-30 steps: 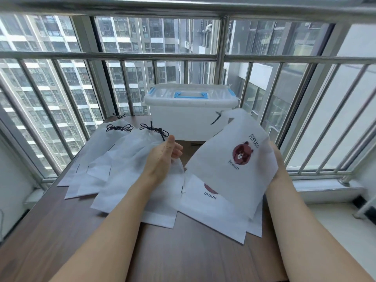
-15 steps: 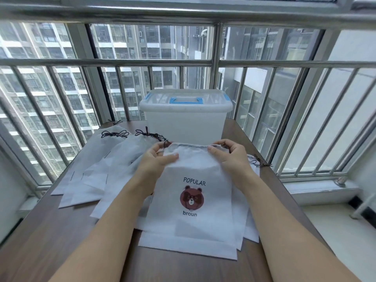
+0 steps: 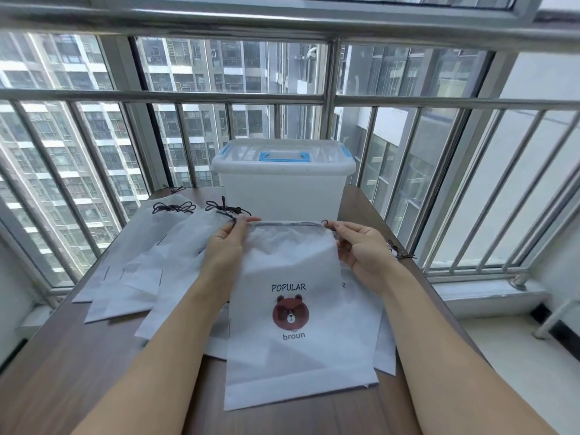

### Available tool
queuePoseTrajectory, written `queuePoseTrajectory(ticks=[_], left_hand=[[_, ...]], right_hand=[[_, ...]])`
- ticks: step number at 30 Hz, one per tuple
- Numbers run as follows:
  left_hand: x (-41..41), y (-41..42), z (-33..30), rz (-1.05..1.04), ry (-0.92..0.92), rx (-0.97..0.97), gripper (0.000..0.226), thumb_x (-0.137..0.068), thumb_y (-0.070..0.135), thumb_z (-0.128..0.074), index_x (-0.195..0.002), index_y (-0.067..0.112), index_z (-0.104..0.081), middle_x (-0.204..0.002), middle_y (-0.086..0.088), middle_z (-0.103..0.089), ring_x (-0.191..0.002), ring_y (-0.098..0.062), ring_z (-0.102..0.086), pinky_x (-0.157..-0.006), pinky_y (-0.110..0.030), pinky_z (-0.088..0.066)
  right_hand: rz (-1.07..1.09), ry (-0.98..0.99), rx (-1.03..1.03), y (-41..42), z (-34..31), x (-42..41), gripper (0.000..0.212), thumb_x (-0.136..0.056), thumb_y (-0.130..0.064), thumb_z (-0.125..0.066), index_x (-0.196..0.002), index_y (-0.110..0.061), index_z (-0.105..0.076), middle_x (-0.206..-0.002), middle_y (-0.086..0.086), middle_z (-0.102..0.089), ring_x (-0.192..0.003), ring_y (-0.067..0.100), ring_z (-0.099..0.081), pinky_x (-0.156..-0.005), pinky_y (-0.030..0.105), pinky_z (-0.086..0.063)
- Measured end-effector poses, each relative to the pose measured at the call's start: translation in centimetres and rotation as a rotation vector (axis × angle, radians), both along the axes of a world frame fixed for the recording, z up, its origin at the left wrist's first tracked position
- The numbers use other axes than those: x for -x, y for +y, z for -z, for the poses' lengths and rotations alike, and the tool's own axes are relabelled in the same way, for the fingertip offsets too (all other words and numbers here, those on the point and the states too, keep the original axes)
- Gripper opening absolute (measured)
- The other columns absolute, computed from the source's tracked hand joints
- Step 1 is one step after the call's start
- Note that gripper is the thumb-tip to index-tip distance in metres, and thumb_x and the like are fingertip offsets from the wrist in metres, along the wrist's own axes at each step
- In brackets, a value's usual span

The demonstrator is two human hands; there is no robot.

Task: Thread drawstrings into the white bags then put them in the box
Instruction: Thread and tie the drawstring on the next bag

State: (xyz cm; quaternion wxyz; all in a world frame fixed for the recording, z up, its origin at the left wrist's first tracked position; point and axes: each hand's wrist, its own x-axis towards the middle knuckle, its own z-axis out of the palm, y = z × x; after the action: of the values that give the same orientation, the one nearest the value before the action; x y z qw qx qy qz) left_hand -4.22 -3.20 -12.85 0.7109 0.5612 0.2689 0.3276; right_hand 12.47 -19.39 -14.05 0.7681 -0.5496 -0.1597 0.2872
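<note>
Two hands of mine hold one white bag (image 3: 301, 296) by its top corners, flat on the worktop (image 3: 78, 356), bear print and "POPULAR" facing up. My left hand (image 3: 226, 249) has its grip pinched on the top left corner; my right hand (image 3: 361, 249) has its grip pinched on the top right corner, where a dark drawstring (image 3: 328, 223) loop pokes out. More white bags (image 3: 150, 271) with dark cords fan out to the left, and others lie beneath. Just beyond stands the lidded box (image 3: 282, 183) with its blue handle.
</note>
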Motion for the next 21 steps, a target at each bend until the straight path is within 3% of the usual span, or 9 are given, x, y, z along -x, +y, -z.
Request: queuePoseTrajectory(ticks=[2, 4, 7, 11, 16, 21], left_hand=[[0.1, 0.2, -0.2, -0.060, -0.036, 0.012, 0.028, -0.104, 0.032, -0.051, -0.094, 0.019, -0.073, -0.095, 0.000, -0.071, -0.084, -0.017, -0.065, -0.064, -0.020, -0.054], [0.1, 0.3, -0.3, -0.080, -0.043, 0.029, 0.030, -0.104, 0.032, -0.049, -0.094, 0.017, -0.072, -0.099, -0.002, -0.070, -0.087, -0.018, -0.064, -0.070, -0.025, -0.053], [0.0, 0.5, -0.1, -0.108, -0.055, 0.061, 0.037, -0.105, 0.035, -0.047, -0.081, 0.018, -0.070, -0.088, 0.000, -0.070, -0.083, -0.019, -0.063, -0.080, -0.032, -0.051], [0.0, 1.3, 0.1, -0.138, -0.158, 0.130, 0.042, -0.106, 0.029, -0.044, -0.071, 0.015, -0.064, -0.078, -0.001, -0.068, -0.076, -0.015, -0.064, -0.090, -0.031, -0.049], [-0.1, 1.2, -0.1, -0.158, -0.298, 0.214, 0.038, -0.108, 0.017, -0.039, -0.074, 0.011, -0.055, -0.062, -0.001, -0.062, -0.060, -0.011, -0.064, -0.071, -0.022, -0.054], [-0.2, 1.3, -0.2, -0.182, -0.346, 0.273, 0.040, -0.109, 0.018, -0.033, -0.073, 0.011, -0.049, -0.053, 0.002, -0.060, -0.054, -0.012, -0.063, -0.074, -0.028, -0.055]], right_hand=[[0.037, -0.053, 0.028, -0.2, 0.1, -0.3, 0.015, -0.096, -0.006, -0.062, -0.099, 0.005, -0.072, -0.068, 0.007, -0.058, -0.057, 0.012, -0.054, -0.057, 0.020, -0.054], [0.070, -0.159, 0.118, -0.4, 0.3, -0.5, 0.012, -0.093, -0.005, -0.067, -0.090, 0.006, -0.071, -0.065, 0.007, -0.061, -0.058, 0.015, -0.056, -0.055, 0.021, -0.054], [0.067, -0.224, 0.223, -0.4, 0.5, -0.4, 0.018, -0.092, -0.014, -0.070, -0.080, -0.002, -0.068, -0.063, 0.005, -0.061, -0.054, 0.014, -0.055, -0.049, 0.021, -0.051], [0.013, -0.108, 0.189, -0.6, 0.1, -0.4, 0.025, -0.092, -0.025, -0.071, -0.076, -0.008, -0.060, -0.063, 0.005, -0.052, -0.051, 0.013, -0.049, -0.043, 0.018, -0.044], [-0.025, 0.101, 0.118, -0.8, -0.5, -0.4, 0.032, -0.095, -0.031, -0.067, -0.074, -0.017, -0.047, -0.059, 0.001, -0.043, -0.046, 0.010, -0.042, -0.039, 0.017, -0.035], [-0.006, 0.141, 0.148, -0.8, -0.7, -0.3, 0.046, -0.102, -0.036, -0.054, -0.063, -0.018, -0.036, -0.057, 0.003, -0.039, -0.044, 0.014, -0.040, -0.036, 0.019, -0.028]])
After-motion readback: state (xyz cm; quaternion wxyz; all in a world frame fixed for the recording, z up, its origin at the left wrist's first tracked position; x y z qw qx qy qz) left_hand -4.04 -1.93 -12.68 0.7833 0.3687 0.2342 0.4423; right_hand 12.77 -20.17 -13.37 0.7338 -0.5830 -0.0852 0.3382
